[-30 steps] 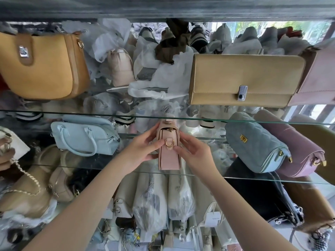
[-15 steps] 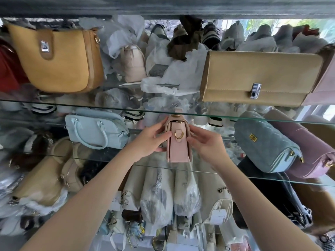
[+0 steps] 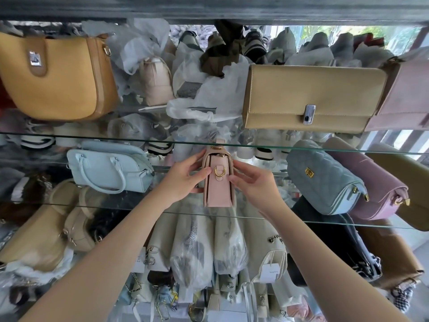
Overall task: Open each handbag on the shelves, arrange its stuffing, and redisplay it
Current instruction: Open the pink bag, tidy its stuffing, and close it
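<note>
- Here, the pink handbag [image 3: 218, 182] stands upright, narrow end toward the camera, in the middle of the middle glass shelf [image 3: 325, 221]. Its base is close to the shelf's near edge.
- A gold ring [image 3: 219, 171] hangs on the end that faces the camera.
- The left hand [image 3: 183, 180] grips the bag's left side, fingers curled behind it and thumb on the front.
- The right hand [image 3: 253, 184] clasps the right side, fingertips on the edge and thumb below.
- To the left on the same shelf sits a pale blue handbag [image 3: 109, 166].
- To the right lie a quilted blue bag [image 3: 325, 180] and, just beside it, a mauve bag [image 3: 371, 182].
- On the shelf above sit a mustard bag [image 3: 60, 77] at left and a tan clutch [image 3: 311, 96] at right.
</note>
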